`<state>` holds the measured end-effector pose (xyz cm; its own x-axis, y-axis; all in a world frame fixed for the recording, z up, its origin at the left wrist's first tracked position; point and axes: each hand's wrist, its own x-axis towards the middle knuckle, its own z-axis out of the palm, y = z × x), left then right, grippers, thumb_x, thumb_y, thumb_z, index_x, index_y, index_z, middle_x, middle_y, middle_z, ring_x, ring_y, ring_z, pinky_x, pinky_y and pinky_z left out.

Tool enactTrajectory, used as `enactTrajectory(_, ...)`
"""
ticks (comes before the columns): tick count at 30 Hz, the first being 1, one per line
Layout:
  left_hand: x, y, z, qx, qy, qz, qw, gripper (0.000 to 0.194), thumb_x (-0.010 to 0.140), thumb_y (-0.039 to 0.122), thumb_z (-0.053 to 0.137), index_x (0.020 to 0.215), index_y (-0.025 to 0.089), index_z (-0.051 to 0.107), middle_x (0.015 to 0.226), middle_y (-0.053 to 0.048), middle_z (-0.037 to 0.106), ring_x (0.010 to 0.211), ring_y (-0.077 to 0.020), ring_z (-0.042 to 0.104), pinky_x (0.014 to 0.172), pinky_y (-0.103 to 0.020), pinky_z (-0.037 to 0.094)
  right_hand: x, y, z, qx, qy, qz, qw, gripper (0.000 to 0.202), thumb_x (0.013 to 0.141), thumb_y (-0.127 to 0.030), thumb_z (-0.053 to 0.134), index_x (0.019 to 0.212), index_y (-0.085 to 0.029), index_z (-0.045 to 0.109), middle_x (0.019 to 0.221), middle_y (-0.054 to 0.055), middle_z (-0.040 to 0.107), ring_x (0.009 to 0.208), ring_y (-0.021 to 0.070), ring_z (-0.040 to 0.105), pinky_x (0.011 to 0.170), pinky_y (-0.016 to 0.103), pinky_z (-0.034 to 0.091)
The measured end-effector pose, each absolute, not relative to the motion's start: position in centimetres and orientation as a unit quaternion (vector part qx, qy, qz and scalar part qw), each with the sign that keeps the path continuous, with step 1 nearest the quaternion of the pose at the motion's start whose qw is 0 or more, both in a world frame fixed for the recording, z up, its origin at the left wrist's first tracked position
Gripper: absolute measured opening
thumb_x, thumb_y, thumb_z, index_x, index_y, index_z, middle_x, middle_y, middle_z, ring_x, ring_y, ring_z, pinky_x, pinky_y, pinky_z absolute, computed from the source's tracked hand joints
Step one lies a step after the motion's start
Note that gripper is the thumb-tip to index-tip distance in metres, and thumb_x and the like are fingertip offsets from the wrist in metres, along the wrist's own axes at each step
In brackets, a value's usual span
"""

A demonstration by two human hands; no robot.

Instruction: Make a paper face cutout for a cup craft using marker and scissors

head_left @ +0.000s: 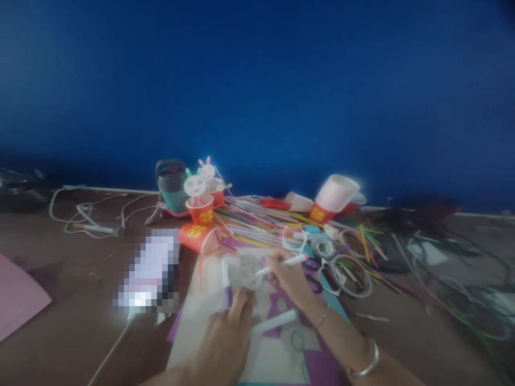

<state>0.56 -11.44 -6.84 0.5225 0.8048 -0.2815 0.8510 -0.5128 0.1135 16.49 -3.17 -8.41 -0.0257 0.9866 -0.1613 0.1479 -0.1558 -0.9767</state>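
My right hand (285, 271) is closed round a white marker (295, 259) with a pinkish end; its tip is at a small round paper face (250, 274). The face has drawn eyes and a mouth. Fingers of my left hand (229, 335) press at the face's lower edge; what else they hold, if anything, is hidden. White paper (187, 332) lies under both hands, over purple sheets (322, 364). A purple-and-white marker (226, 281) lies left of the face, and another white marker (276, 323) rests right of my left hand.
Red paper cups (199, 237), two bunny-faced figures (196, 184), a dark jar (173, 187) and many coloured sticks (257, 214) stand or lie behind the paper. Stacked cups (337, 193), tape (323, 246) and scissors (313, 283) are at right; a blurred-out device (151, 268) with a cable is left.
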Motion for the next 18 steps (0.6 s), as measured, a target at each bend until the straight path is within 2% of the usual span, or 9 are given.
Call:
enactTrajectory(3, 0.5, -11.6, -7.0, 0.863, 0.484, -0.102, 0.099, 0.054, 0.078, 0.003, 0.039, 0.130, 0.017, 0.046, 0.142, -0.017, 0.038, 0.089, -0.0214, 0.066, 0.068, -0.034, 0.058, 16.4, -3.4, -7.9, -0.553, -0.531, 0.490, 0.415, 0.026, 0.074, -0.035, 0.055, 0.059, -0.022, 0.038, 0.043, -0.008, 0.040, 0.038, 0.0075, 0.035, 0.038, 0.019, 0.028)
enactTrajectory(6, 0.5, -11.6, -7.0, 0.860, 0.489, -0.119, 0.085, 0.058, 0.078, 0.004, 0.040, 0.134, 0.020, 0.041, 0.143, -0.016, 0.037, 0.073, -0.0171, 0.067, 0.064, -0.035, 0.058, 16.4, -3.9, -7.0, -0.538, -0.589, 0.469, 0.379, 0.023, 0.072, -0.031, 0.057, 0.059, -0.021, 0.040, 0.047, -0.007, 0.042, 0.042, 0.0084, 0.037, 0.040, 0.019, 0.029)
enactTrajectory(10, 0.5, -11.7, -7.2, 0.875, 0.465, -0.125, 0.057, 0.057, 0.078, 0.003, 0.041, 0.132, 0.019, 0.045, 0.145, -0.015, 0.037, 0.078, -0.0176, 0.067, 0.064, -0.031, 0.057, 16.4, -4.1, -6.8, -0.537, -0.646, 0.425, 0.338, 0.023, 0.072, -0.028, 0.057, 0.056, -0.020, 0.042, 0.048, -0.007, 0.041, 0.047, 0.0092, 0.037, 0.044, 0.019, 0.030)
enactTrajectory(18, 0.3, -11.8, -7.8, 0.883, 0.455, -0.110, 0.029, 0.055, 0.079, 0.004, 0.042, 0.132, 0.018, 0.046, 0.144, -0.015, 0.038, 0.077, -0.0174, 0.066, 0.062, -0.029, 0.056, 16.6, -3.8, -8.6, -0.527, -0.685, 0.380, 0.330, 0.024, 0.074, -0.030, 0.059, 0.059, -0.020, 0.044, 0.050, -0.007, 0.044, 0.049, 0.0088, 0.039, 0.046, 0.018, 0.030)
